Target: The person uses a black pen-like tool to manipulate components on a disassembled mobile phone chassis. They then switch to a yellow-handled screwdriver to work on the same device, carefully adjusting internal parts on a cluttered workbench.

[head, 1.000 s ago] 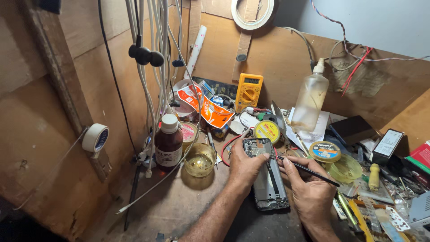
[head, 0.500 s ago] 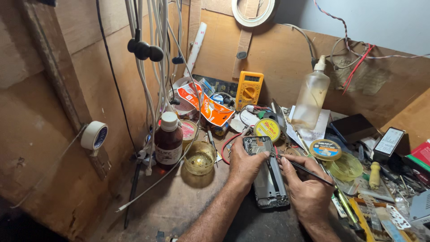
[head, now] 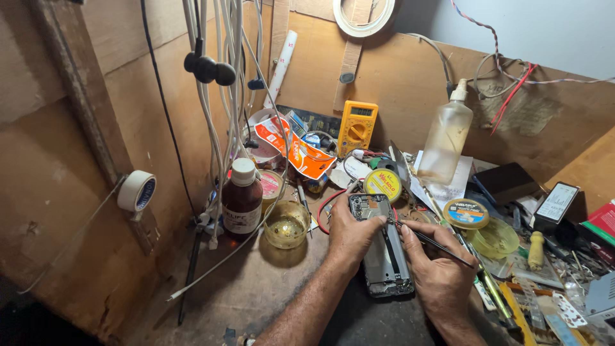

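The wooden bench (head: 256, 288) carries everything, and the opened phone (head: 383, 253) lying face down near its front edge serves as the landmark here. Behind the phone, a brown board wall rises with a bundle of white cables (head: 221, 96) hanging down its left part. Far behind the phone and to its right stands a clear plastic squeeze bottle (head: 446, 138), upright. A yellow multimeter (head: 357, 127) leans against the wall straight behind the phone. Left of the phone stands a dark brown bottle (head: 242, 200) with a white cap, and between it and the phone sits a small glass cup (head: 287, 224) with yellowish liquid. Further left of the phone, a roll of white tape (head: 136, 191) hangs on the wall.

The left hand (head: 349, 234) rests on the phone's left edge near its top, fingers clasped over the frame and pinning it to the bench. The right hand (head: 439, 275) lies just right of the phone, pinching a thin dark tool (head: 429, 240) like a pen; the tip touches the phone's upper right edge. Just behind the phone sits a round yellow tin (head: 382, 184), and right of it a round blue-lidded tin (head: 466, 213).
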